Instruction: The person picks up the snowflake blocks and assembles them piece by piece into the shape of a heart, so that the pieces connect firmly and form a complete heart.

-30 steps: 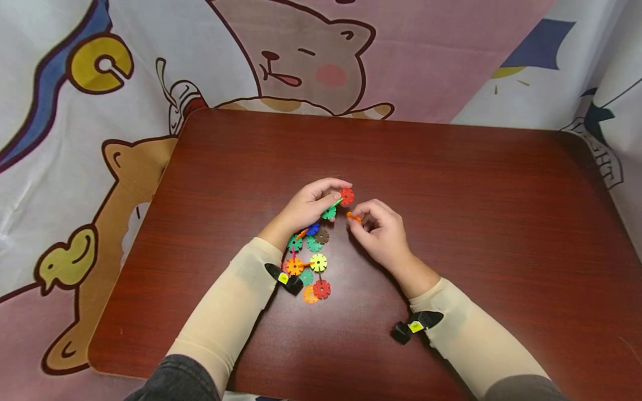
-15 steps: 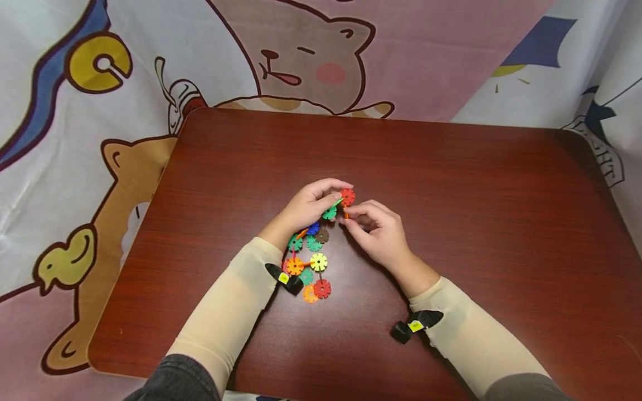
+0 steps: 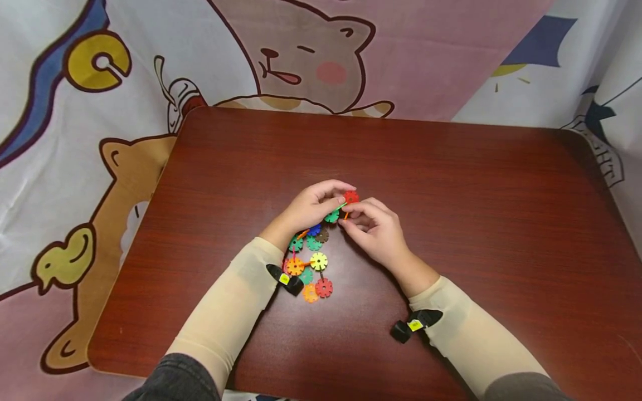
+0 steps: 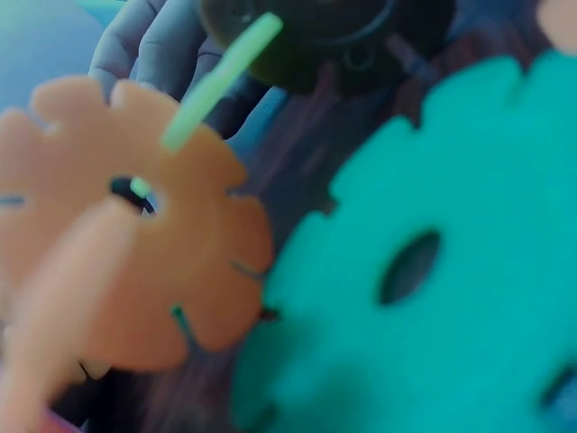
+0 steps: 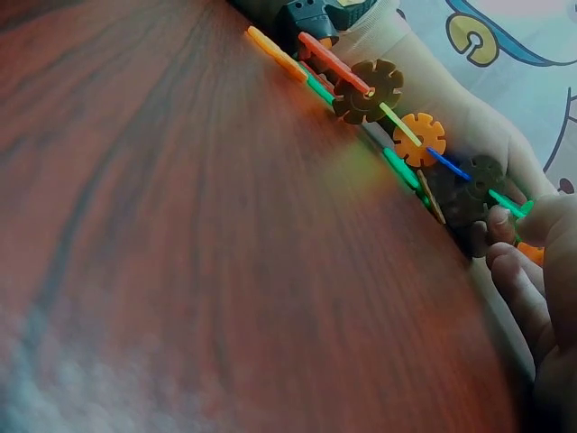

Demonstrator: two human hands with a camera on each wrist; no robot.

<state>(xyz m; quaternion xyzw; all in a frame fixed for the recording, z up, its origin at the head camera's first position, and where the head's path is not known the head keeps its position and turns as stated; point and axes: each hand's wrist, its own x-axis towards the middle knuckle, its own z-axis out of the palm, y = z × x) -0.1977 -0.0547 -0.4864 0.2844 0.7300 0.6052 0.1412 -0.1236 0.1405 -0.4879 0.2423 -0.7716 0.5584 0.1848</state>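
My left hand pinches the upper end of a chain of notched plastic discs, around a bright green disc standing edge-on. A red disc joins it at the tip, and a darker green disc hangs just below. My right hand pinches an orange disc, seen edge-on, right at the red disc's lower rim. The right wrist view shows the chain side-on, with part of the orange disc between the fingers. In the left wrist view, large blurred orange and green discs fill the foreground.
The chain runs down past the left wrist, with a blue disc, a yellow disc and a lower red disc. Several loose-looking discs, such as a brown disc, lie beside it on the wooden table. A printed curtain surrounds the table.
My right hand has brought the orange disc left and turned it upright against the red disc. The red disc and left fingertips have shifted slightly right and down.
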